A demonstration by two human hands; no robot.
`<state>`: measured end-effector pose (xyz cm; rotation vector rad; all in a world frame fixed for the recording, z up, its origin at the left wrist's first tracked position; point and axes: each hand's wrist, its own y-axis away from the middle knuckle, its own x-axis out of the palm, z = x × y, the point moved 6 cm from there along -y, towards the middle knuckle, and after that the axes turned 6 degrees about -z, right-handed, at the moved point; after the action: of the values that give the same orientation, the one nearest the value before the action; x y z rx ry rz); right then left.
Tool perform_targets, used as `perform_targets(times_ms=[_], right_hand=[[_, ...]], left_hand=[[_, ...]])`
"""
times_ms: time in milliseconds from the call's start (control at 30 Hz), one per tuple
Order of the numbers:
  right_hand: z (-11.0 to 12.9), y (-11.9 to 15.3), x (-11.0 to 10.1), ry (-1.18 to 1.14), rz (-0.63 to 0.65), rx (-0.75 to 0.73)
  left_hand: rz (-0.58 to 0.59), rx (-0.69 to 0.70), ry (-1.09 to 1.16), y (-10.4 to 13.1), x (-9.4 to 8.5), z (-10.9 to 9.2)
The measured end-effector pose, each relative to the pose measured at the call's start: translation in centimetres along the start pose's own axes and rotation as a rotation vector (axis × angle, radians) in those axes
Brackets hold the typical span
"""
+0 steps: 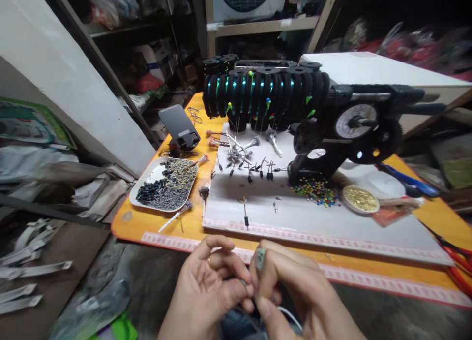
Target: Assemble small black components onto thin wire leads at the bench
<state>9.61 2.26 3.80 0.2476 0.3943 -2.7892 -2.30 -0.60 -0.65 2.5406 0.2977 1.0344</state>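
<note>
My left hand (pixel 212 286) and my right hand (pixel 295 288) meet just in front of the table's near edge. Thumb and fingers of each are pinched together around something small and dark, mostly hidden by the fingertips. A ring sits on one left finger, and a pale green wrap (pixel 260 258) is round a right finger. Below the right hand, a thin white cord (pixel 291 316) curves. Beyond the hands, a short wire piece with a black end (pixel 246 221) lies on the grey board (pixel 302 217).
A white tray (pixel 133 198) of small black and grey parts stands left, near a phone stand (pixel 179 127). Colourful beads (pixel 319 192) and a dish (pixel 376 208) of gold bits lie right. A black geared machine (pixel 354 123) stands behind; red-handled pliers (pixel 460 276) are far right.
</note>
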Motion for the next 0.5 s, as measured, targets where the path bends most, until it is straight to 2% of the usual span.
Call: perform_targets(times_ms=[333,433,500], right_hand=[[-0.07,0.03,0.11,0.002,0.040,-0.004],[-0.02,0.23,-0.02,0.029,0.053,0.039],[0.07,0.44,-0.16,0.032,0.075,0.088]], left_hand=[[0.008,0.004,-0.025,-0.11,0.03,0.06],[-0.038,0.056,-0.045,0.11,-0.07,-0.21],[-0.086,0.147,-0.099,0.44,-0.20,-0.83]])
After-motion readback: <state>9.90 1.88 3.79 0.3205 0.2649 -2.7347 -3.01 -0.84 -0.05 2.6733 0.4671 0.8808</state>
